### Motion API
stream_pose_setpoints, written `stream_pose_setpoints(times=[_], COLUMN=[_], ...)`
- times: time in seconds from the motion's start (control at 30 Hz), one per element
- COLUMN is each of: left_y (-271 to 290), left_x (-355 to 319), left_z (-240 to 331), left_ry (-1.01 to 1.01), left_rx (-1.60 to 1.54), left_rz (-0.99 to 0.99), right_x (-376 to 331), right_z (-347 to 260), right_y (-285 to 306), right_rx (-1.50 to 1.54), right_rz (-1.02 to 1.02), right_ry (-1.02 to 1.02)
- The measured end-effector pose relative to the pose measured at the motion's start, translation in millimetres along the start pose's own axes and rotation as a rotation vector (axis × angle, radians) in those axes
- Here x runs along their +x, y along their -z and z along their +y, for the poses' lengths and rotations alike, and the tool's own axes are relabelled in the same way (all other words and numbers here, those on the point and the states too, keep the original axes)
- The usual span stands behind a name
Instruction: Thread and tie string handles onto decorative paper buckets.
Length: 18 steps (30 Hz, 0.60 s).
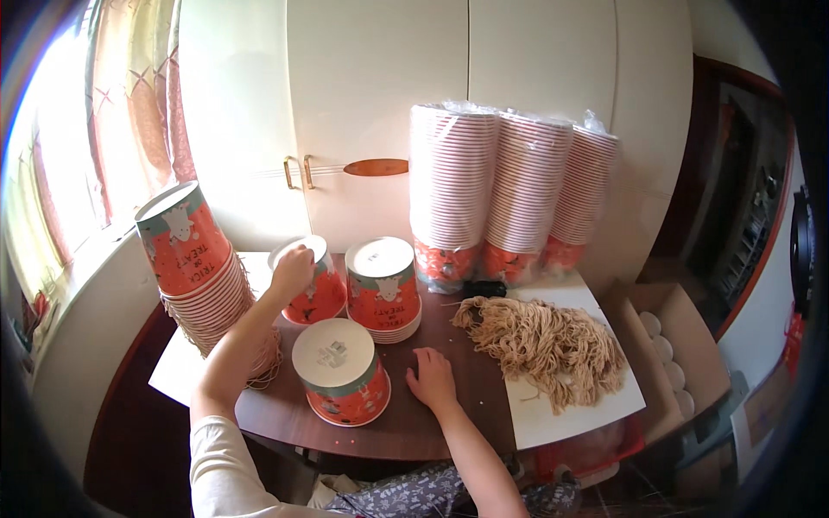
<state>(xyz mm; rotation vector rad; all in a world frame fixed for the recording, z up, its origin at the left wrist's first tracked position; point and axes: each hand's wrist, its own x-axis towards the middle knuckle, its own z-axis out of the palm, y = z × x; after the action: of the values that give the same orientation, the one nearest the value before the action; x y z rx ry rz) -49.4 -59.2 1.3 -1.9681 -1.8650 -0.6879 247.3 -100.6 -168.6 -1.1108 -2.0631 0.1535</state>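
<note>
The person's left hand (292,269) is curled over the upturned base of an orange paper bucket (309,281) that leans tilted on the far side of the dark wooden table (432,423), fingers closed around its rim. The right hand (432,378) lies flat and spread on the tabletop, holding nothing, just right of a nearer bucket (341,371) standing upside down. Between the two, a short stack of upturned buckets (382,289) sits behind the near one. At the far left a long nested stack of buckets (197,269) leans on its side, and three tall plastic-wrapped sleeves of buckets (509,194) stand against the white cupboard (380,104) at the far right. A heap of tan cord handles (544,345) lies on a white sheet (570,414) to the right of the empty hand, with an open cardboard box (669,345) beyond it.

The step in hand looks like taking a single bucket for work. The next move would seem to call for drawing it near and picking a cord from the heap with the free hand
</note>
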Motion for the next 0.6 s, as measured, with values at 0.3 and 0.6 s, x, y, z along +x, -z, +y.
stream_pose_setpoints(times=[0.3,0.6], left_y=[-3.9,54.6], left_x=[-30.2,-18.0], left_z=[-6.3,-29.5], left_ry=[-0.009,0.152], left_rx=[-0.068,-0.334], left_rz=[-0.073,0.354], right_x=[1.0,0.9], right_z=[-3.7,-6.0], right_y=[3.0,2.6], right_rx=[0.011,0.025], right_rz=[-0.041,-0.043], right_ry=[-0.028,-0.052])
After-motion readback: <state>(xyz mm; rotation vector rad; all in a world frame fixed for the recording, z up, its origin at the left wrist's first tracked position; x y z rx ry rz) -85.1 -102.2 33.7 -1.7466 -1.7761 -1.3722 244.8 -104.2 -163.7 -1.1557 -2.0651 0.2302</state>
